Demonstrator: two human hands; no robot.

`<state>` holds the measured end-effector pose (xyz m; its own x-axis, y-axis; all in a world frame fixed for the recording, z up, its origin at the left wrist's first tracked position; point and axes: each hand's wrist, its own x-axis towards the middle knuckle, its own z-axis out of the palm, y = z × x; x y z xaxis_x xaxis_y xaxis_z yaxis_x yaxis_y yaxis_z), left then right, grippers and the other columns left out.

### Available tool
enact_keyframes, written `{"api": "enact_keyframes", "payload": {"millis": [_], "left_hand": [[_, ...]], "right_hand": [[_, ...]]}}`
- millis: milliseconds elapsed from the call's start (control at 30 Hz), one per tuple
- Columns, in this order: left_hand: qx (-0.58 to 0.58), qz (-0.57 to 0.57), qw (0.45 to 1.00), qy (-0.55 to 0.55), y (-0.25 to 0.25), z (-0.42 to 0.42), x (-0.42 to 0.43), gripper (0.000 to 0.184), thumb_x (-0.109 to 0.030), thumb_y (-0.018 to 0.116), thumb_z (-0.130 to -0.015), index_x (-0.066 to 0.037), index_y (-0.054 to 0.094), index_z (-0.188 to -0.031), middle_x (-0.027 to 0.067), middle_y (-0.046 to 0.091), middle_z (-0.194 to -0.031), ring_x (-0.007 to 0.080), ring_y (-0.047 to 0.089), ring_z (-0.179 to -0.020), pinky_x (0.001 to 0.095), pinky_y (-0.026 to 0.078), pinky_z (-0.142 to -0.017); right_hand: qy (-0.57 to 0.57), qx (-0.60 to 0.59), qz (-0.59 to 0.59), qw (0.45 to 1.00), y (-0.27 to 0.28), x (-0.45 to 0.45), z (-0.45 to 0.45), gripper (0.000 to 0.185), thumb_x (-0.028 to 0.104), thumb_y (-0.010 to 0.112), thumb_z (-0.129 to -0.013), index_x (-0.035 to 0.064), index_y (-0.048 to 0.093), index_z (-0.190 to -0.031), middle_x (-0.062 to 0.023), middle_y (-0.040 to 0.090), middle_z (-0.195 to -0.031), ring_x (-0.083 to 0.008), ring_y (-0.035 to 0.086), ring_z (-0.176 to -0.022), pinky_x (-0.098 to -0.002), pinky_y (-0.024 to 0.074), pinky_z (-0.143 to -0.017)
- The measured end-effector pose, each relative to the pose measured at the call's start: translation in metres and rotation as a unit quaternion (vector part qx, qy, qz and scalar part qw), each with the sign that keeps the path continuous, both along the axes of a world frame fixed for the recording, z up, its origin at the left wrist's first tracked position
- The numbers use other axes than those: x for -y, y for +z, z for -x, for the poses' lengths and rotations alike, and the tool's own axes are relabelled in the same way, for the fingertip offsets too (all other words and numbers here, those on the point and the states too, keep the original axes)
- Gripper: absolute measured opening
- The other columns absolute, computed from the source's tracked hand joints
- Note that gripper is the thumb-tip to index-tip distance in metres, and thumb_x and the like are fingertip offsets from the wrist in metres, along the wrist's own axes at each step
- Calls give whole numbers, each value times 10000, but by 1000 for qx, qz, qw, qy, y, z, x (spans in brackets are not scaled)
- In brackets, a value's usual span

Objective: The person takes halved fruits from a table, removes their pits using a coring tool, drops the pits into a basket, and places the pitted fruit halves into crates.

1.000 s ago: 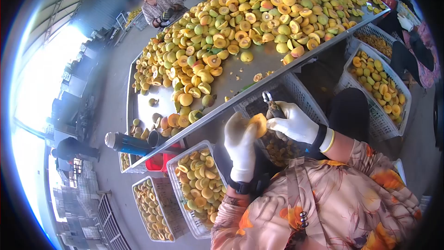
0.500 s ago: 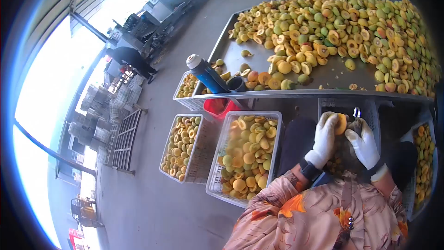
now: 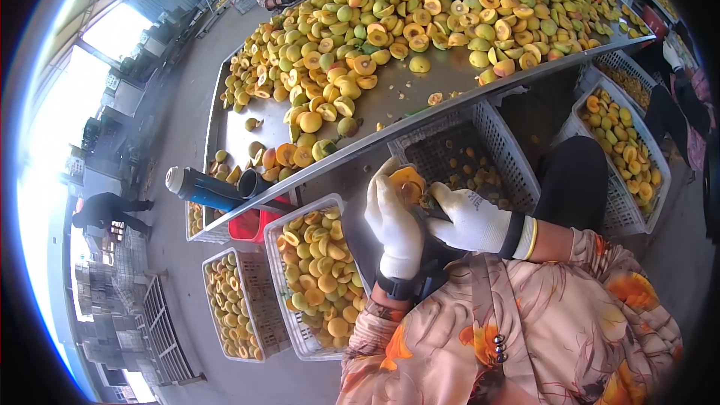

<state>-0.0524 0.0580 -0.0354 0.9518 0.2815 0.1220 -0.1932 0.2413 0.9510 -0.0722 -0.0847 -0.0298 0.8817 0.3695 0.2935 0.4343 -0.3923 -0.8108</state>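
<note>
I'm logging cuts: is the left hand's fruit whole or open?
Open: the fruit in the left hand shows orange flesh inside.

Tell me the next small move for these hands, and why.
Probably a slight turn of the right hand at the middle of the fruit half, with the left hand bracing it. The left hand grips the fruit, whose exposed inside looks darker in the middle, and the right hand is close against it; anything in its grip is mostly hidden.
</note>
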Motion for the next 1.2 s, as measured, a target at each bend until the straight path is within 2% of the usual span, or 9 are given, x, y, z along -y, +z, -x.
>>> {"api": "enact_keyframes", "payload": {"millis": [400, 500, 567, 600, 700, 733, 867, 1033, 1200], "left_hand": [[88, -157, 981, 67, 11, -10, -4, 381, -276, 503, -1055, 45, 701, -1107, 126, 730, -994, 169, 671, -866, 282, 535, -800], [72, -135, 988, 34, 14, -14, -7, 312, -214, 506, -1055, 23, 707, -1076, 77, 725, -940, 119, 643, -796, 256, 515, -719], [81, -132, 988, -10, 12, -17, -10, 247, -156, 528, -1058, 24, 695, -1092, 37, 701, -851, 77, 600, -706, 224, 481, -635], [94, -139, 986, -26, 7, -21, -12, 240, -151, 529, -1059, 26, 689, -1087, 38, 695, -826, 77, 594, -686, 231, 483, -624], [172, -180, 967, -54, 2, -32, -13, 221, -138, 534, -1055, 30, 677, -1065, 65, 682, -763, 104, 607, -657, 263, 499, -612], [208, -206, 955, -48, 5, -36, -13, 207, -127, 538, -1045, 27, 674, -1061, 89, 684, -762, 140, 635, -658, 285, 516, -627], [184, -152, 963, -123, 11, -41, -1, 228, -154, 551, -1021, 37, 675, -1035, 143, 696, -876, 205, 674, -777, 334, 541, -734], [-15, 97, 958, -269, 24, -41, 25, 285, -218, 519, -1041, 16, 681, -1036, 74, 689, -864, 143, 657, -806, 291, 530, -718], [-62, 110, 977, -173, 15, -52, 15, 503, -406, 403, -1102, 24, 663, -1130, 134, 725, -948, 209, 695, -831, 332, 572, -764]], "right_hand": [[43, -97, -21, 994, 3, -13, -11, 327, 161, 710, -885, -40, 583, -1109, -277, 696, -925, -461, 695, -882, -478, 544, -731], [93, -137, -48, 985, 13, -5, -18, 353, 142, 681, -863, -52, 595, -1146, -251, 707, -965, -373, 718, -947, -432, 555, -792], [121, -263, -53, 956, 23, -1, -24, 360, 103, 670, -850, -64, 598, -1161, -175, 712, -994, -287, 698, -984, -390, 543, -844], [138, -231, -58, 961, 8, 4, -28, 343, 79, 659, -852, -62, 595, -1157, -142, 698, -941, -254, 690, -887, -372, 545, -772], [138, -462, -82, 872, 43, 13, -33, 315, 32, 638, -860, -46, 568, -1157, -95, 635, -785, -161, 615, -596, -313, 500, -547], [149, -474, -135, 857, 43, 14, -31, 308, 11, 632, -853, -25, 538, -1144, -71, 565, -689, -126, 505, -448, -287, 407, -430], [176, -574, -240, 763, 53, 19, -29, 106, 14, 650, -816, 3, 545, -815, -27, 401, -510, -128, 363, -364, -302, 299, -386], [327, -633, -413, 568, 12, 49, -38, 90, -9, 629, -826, -48, 579, -890, -40, 381, -503, -123, 338, -356, -298, 268, -364], [339, -587, -481, 556, -1, 74, -40, 162, 67, 673, -861, -52, 578, -916, -29, 422, -542, -105, 373, -390, -282, 275, -372]]}}
